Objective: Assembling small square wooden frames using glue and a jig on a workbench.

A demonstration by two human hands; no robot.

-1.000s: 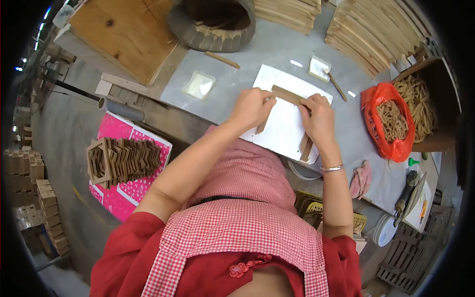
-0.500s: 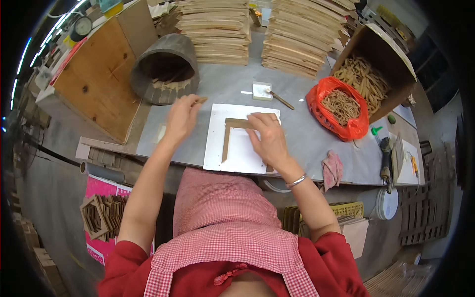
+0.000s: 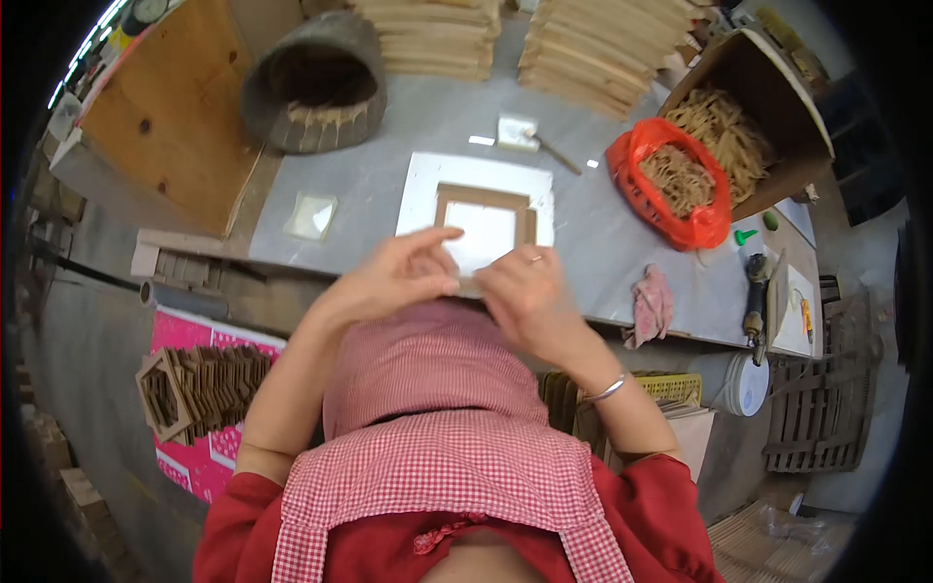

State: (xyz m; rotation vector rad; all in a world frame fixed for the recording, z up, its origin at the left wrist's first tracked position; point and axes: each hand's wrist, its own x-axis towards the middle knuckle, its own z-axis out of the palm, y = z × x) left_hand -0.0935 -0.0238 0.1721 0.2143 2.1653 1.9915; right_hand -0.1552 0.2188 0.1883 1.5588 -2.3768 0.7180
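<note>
Brown flat strips form a rectangular frame (image 3: 483, 192) on a white board (image 3: 422, 185) in front of me. At the board's near edge, my left hand (image 3: 394, 270) has its fingers apart and its thumb low, beside a short brown strip (image 3: 468, 288) that shows only in part. My right hand (image 3: 530, 296) has its fingertips pinched on that strip's other side, and a silver bangle (image 3: 606, 389) circles the wrist. Both hands hide the frame's near side.
A dark bin (image 3: 316, 83) lies tipped at back left. A red bag (image 3: 671, 185) of thin strips sits before a carton (image 3: 782, 107) at right. Beyond the board are a small white dish (image 3: 518, 133) and a brush (image 3: 562, 155); a pink cloth (image 3: 651, 306) hangs over the table edge.
My left hand has come from near the bin, where it held a small brown piece, to the board's near edge. My right hand has moved nearer me, uncovering the frame's right side. The view has shifted.
</note>
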